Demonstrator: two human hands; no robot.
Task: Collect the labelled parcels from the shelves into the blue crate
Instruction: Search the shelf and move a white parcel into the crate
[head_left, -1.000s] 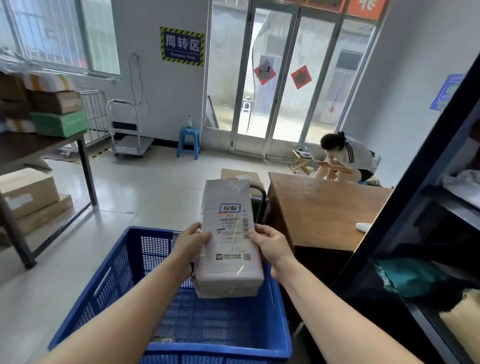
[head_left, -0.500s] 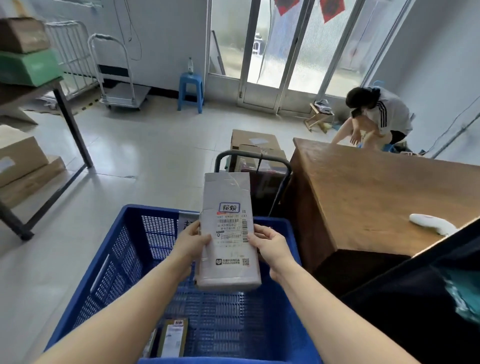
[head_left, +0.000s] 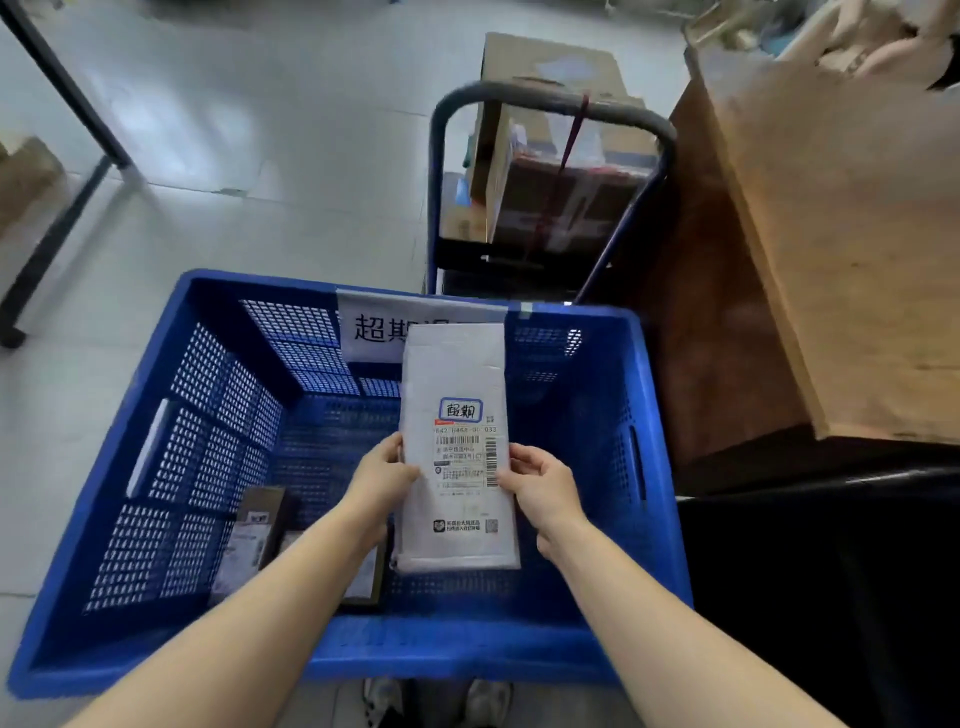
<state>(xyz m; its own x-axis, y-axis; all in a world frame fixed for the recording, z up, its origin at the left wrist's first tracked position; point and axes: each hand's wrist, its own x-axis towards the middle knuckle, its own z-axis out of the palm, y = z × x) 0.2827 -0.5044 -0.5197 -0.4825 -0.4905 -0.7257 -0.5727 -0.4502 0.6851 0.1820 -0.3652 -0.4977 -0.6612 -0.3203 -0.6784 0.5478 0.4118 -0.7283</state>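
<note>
Lowered into blue crate (head_left: 171, 525), white parcel (head_left: 457, 457) is being pinched lengthwise-away by left hand (head_left: 382, 480), right hand (head_left: 543, 486); 2 dark packets (head_left: 249, 540) are lying inside.

Perforated glossy blue plastic crate (head_left: 156, 467), smooth white plastic-wrapped parcel (head_left: 457, 374) with paper label, matt brown wooden table (head_left: 841, 249), dark metal trolley handle (head_left: 550, 98), cardboard boxes (head_left: 550, 171), glossy tiled floor (head_left: 234, 130)
</note>
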